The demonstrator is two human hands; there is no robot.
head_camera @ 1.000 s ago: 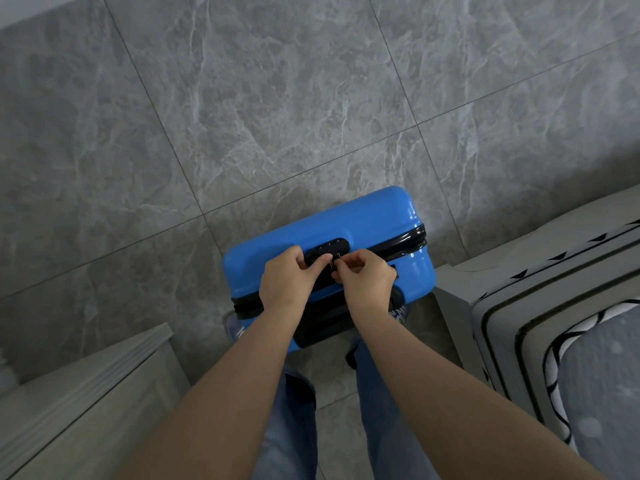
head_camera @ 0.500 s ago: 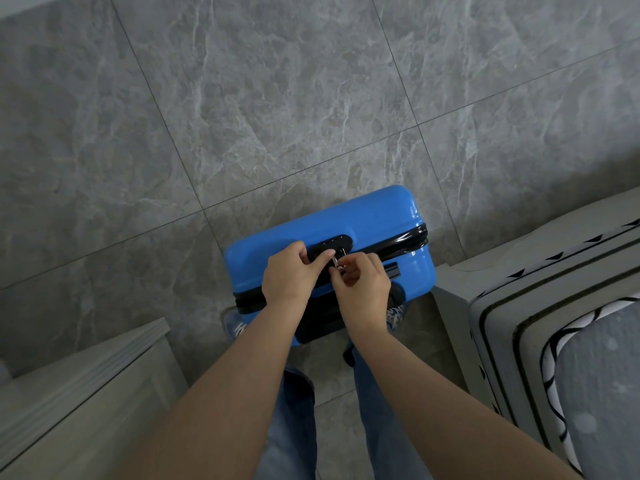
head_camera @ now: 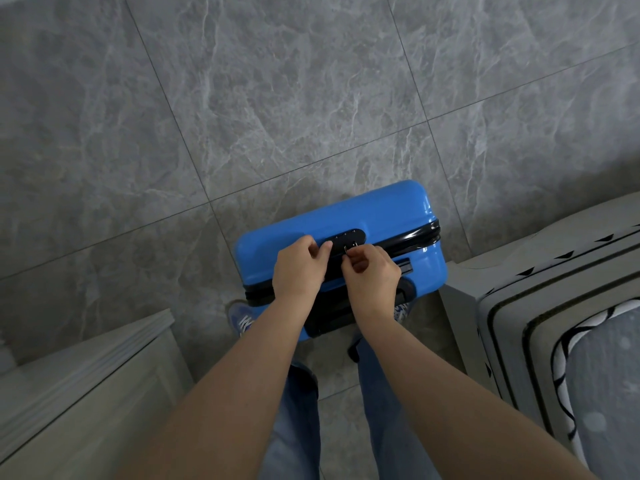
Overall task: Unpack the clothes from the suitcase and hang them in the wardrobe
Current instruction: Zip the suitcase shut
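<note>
Nearest the viewer, two bare forearms reached over jeans to the blue suitcase [head_camera: 346, 220], which stood shut on the grey tiled floor [head_camera: 242, 98]. On its top, the right hand [head_camera: 372, 275] pinched a small metal zipper pull [head_camera: 346, 250] beside the black lock [head_camera: 348, 237]. The left hand [head_camera: 299, 268] curled against the lock's near end, thumb pressing it.
</note>
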